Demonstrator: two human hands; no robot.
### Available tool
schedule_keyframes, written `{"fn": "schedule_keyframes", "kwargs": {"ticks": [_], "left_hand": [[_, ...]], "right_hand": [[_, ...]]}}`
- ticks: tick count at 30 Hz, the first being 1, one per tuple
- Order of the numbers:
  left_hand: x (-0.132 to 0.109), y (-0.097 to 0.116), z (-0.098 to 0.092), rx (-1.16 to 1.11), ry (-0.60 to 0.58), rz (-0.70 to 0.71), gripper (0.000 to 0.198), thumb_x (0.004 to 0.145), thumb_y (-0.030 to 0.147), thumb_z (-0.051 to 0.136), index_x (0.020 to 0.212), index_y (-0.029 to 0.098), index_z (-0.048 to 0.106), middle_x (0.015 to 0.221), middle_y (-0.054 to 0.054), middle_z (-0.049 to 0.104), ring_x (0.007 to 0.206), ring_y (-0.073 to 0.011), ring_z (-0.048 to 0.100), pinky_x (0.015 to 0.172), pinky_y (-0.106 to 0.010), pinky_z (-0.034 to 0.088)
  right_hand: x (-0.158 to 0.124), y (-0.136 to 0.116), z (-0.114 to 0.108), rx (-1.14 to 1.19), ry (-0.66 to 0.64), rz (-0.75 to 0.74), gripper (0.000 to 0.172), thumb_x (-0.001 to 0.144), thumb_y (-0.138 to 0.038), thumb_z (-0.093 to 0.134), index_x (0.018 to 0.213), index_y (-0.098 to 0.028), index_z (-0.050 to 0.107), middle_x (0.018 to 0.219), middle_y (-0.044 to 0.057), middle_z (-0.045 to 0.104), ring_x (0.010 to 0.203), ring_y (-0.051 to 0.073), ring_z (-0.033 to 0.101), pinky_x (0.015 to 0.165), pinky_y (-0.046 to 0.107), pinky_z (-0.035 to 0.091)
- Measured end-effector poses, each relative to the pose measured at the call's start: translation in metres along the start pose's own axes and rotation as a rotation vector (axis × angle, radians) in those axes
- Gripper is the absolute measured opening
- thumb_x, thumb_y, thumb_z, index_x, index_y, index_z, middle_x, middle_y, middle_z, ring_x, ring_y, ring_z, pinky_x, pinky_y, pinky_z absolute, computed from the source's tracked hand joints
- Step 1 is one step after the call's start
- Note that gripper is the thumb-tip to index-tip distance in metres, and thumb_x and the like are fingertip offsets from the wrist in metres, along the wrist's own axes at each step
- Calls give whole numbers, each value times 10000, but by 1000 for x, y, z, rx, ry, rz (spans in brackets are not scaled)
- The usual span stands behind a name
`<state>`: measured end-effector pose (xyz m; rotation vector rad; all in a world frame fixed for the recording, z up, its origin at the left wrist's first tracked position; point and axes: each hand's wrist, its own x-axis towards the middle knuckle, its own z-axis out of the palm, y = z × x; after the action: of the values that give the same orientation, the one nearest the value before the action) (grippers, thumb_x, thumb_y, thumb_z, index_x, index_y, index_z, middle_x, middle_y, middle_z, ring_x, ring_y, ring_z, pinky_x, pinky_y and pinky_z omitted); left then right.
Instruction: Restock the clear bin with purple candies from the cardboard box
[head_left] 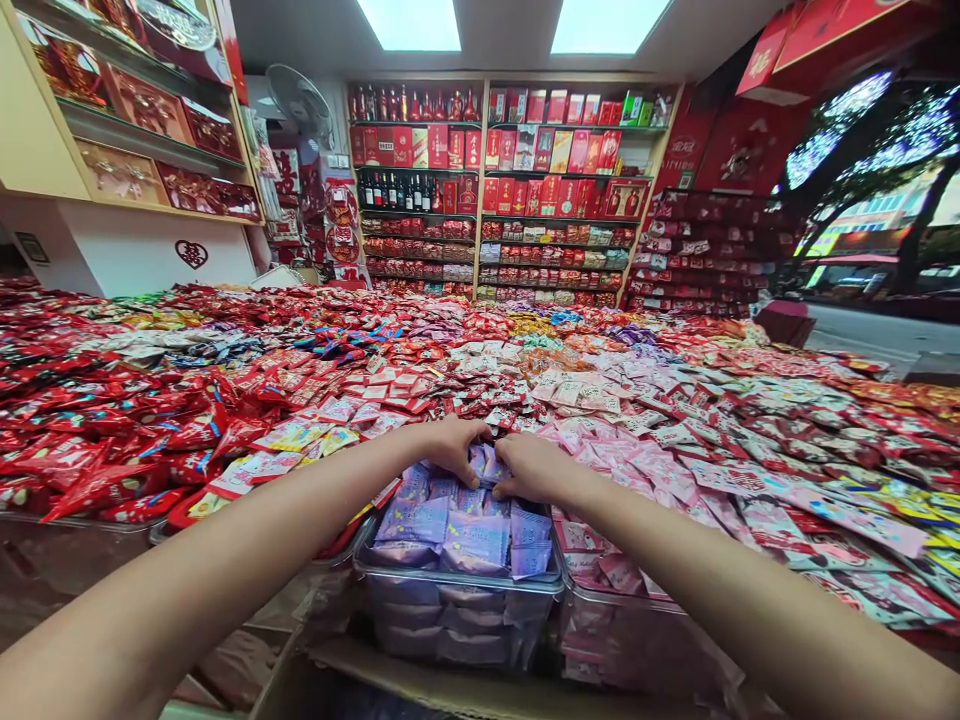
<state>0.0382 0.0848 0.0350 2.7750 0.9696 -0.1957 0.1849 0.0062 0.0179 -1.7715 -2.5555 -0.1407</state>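
Note:
A clear plastic bin (457, 577) in front of me holds neat rows of small purple sealed packets (480, 540). Both of my hands reach to its far end. My left hand (456, 447) has its fingers curled over the back packets, thumb pointing down at them. From the other side my right hand (531, 466) is bent inward, its thumb low against the same packets. A few purple packets (489, 466) show between the two hands, pinched there. Some fingertips are hidden behind the packets.
Pink packets (660, 470) fill the bin on the right; red packets (105, 450) heap up on the left. Below the bins runs a cardboard edge (420, 680). Shelves (486, 180) with bottles and red boxes line the back wall. A fan (300, 105) hangs at left.

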Motion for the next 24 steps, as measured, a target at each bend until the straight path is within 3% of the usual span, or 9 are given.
{"fn": "schedule_keyframes", "kwargs": {"ticks": [7,13,17,19,24], "left_hand": [[-11,0,-3,41,11,-3,855,467,532,683,1206,243,366,1158,-63,525,1062,-270,451,827,-321,399],[-18,-15,-23,98,-71,-44,828,493,580,639,1204,226,404,1188,-84,517,1026,-261,507,795,-303,422],[-22,-22,-29,158,-131,-38,833,460,509,689,1201,234,425,1222,-81,501,1054,-259,492,812,-296,414],[-24,-20,-29,198,-138,-30,771,473,452,702,1170,229,462,1192,-79,529,1032,-257,507,796,-292,418],[-31,-7,-26,306,-126,-59,473,531,402,681,934,160,623,895,-98,664,783,-261,605,615,-288,448]], "right_hand": [[5,-2,2,16,21,14,557,559,-427,666,1012,-145,506,960,109,596,875,250,548,697,296,407],[6,-3,2,32,-8,-3,448,572,-429,660,923,-166,567,960,111,596,911,264,527,720,319,391],[7,-4,-2,52,-12,-34,474,605,-450,629,984,-177,553,1015,103,586,973,256,494,761,311,367],[9,-6,-3,60,-17,-65,441,633,-436,611,991,-183,553,1036,90,586,984,244,486,784,305,350],[10,-13,-3,49,-22,-88,237,720,-353,530,875,-188,600,981,71,626,936,230,505,770,312,343]]}}
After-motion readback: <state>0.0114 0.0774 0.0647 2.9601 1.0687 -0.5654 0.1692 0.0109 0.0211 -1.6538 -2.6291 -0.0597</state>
